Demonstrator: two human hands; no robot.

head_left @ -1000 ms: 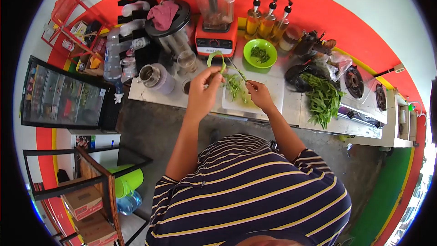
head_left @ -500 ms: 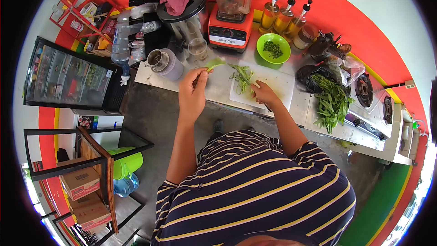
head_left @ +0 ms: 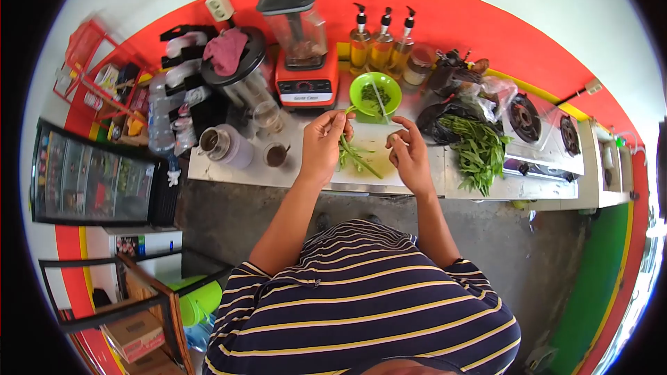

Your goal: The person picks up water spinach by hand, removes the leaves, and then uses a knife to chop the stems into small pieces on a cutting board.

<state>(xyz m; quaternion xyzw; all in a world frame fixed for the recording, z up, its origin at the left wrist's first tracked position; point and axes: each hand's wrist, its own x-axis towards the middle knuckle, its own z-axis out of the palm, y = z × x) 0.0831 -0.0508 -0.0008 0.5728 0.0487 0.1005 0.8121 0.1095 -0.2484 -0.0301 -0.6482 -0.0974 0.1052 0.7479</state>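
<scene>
My left hand (head_left: 323, 149) is closed, pinching a green stem (head_left: 349, 110) between thumb and fingertips, above the white cutting board (head_left: 396, 167). Cut green stems (head_left: 358, 157) lie on the board beside this hand. My right hand (head_left: 411, 156) is at the board's right side, its fingers curled round a knife (head_left: 381, 101). The knife's thin blade points away from me over the lime-green bowl (head_left: 394, 87), and its handle is mostly hidden by the hand. Chopped greens (head_left: 372, 97) lie in the bowl.
Behind the board stand a red blender (head_left: 306, 83), oil pump bottles (head_left: 381, 45) and a jar (head_left: 418, 66). Leafy greens (head_left: 479, 156) in a black bag lie right, beside a stove (head_left: 524, 119). A flask (head_left: 226, 146) and a dark-filled cup (head_left: 276, 155) stand left.
The camera view has shifted. My left hand has come over to the board with its stem, closer to my right hand. The knife blade has moved from the cut stems to above the bowl.
</scene>
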